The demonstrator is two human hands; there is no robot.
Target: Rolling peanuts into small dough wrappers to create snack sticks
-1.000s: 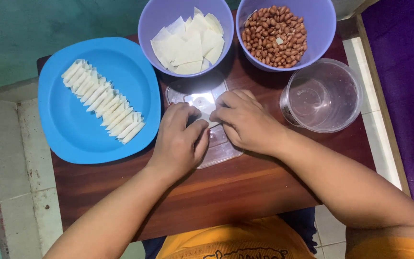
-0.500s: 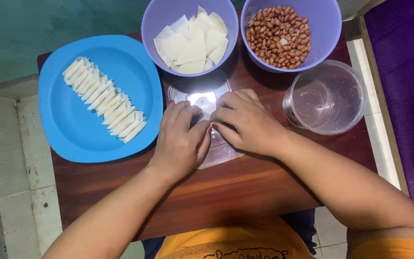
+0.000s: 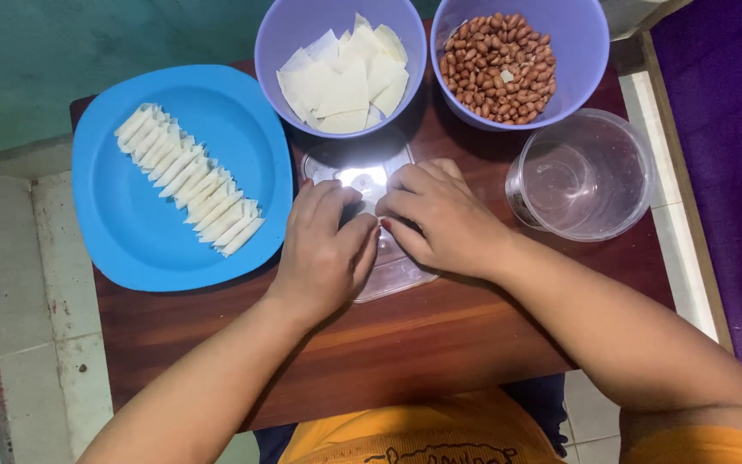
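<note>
1. Left hand (image 3: 326, 249) and right hand (image 3: 440, 219) lie palm-down side by side on a clear lid (image 3: 380, 275) at mid-table (image 3: 440, 335); fingertips meet over its middle.
2. Both hands have fingers curled, pressing down. What sits under the fingertips is hidden; cannot tell whether either hand grips anything.
3. Lid: flat, see-through plastic, glare at its far edge just ahead of the fingers. It lies between the plate and the tub.
4. Blue plate (image 3: 130, 249), left of the hands: a slanted row of pale rolled pieces (image 3: 189, 191), tightly overlapping, from upper left to lower right.
5. Near purple bowl (image 3: 281, 51), beyond the left hand: a loose heap of pale square wrappers (image 3: 345, 77).
6. Far purple bowl (image 3: 577, 51), touching the first: red-brown peanuts (image 3: 495, 69), one pale scrap among them.
7. Clear tub (image 3: 590, 176), right of the right hand, just beside the peanut bowl: nothing solid seen inside.
</note>
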